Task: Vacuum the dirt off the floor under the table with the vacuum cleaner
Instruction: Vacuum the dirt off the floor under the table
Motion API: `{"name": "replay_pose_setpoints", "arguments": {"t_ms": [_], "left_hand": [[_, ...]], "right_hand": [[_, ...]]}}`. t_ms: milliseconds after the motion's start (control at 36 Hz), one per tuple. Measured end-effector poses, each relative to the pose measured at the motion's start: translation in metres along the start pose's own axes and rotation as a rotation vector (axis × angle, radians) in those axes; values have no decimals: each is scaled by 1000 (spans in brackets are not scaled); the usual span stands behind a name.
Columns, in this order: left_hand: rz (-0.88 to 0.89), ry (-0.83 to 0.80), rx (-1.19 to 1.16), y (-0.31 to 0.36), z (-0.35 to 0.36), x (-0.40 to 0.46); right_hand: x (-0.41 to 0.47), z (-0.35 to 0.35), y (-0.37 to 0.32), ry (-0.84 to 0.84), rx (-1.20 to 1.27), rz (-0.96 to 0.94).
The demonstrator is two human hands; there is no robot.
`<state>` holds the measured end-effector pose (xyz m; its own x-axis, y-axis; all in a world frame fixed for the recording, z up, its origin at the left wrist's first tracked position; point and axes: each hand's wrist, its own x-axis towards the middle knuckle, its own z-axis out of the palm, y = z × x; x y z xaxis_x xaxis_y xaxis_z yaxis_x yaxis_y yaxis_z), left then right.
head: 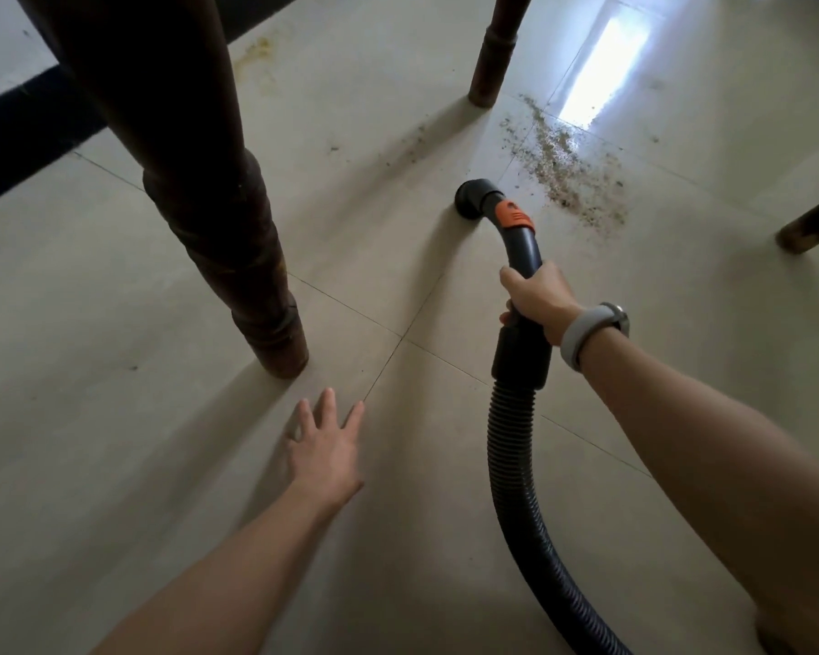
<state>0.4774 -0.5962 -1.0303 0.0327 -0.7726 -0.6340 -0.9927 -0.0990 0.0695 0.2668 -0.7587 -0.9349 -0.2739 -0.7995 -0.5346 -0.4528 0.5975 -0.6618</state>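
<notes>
Gripping vacuum handle (523, 257), right hand (537, 302); nozzle (474, 196) near dirt (563, 167).

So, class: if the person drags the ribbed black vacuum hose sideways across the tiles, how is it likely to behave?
The hose probably flexes rather than staying stiff, since it already lies in a curve behind the right hand. Its ribs suggest it bends easily. On the glossy floor it would likely slide and trail behind the rigid handle.
</notes>
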Motion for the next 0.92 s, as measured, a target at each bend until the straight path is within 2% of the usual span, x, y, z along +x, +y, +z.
{"name": "replay_pose_setpoints", "arguments": {"t_ms": [111, 222, 472, 722, 917], "left_hand": [[6, 2, -3, -1, -2, 0], [-5, -7, -33, 1, -2, 0], [-43, -14, 3, 9, -3, 3], [-61, -9, 27, 13, -3, 5], [-61, -17, -82, 16, 2, 1]], "right_hand": [[-22, 3, 12, -37, -36, -43], [-35, -3, 27, -7, -77, -40], [-40, -33, 50, 229, -6, 50], [-63, -10, 58, 23, -41, -46], [-56, -50, 80, 223, 2, 75]]}}
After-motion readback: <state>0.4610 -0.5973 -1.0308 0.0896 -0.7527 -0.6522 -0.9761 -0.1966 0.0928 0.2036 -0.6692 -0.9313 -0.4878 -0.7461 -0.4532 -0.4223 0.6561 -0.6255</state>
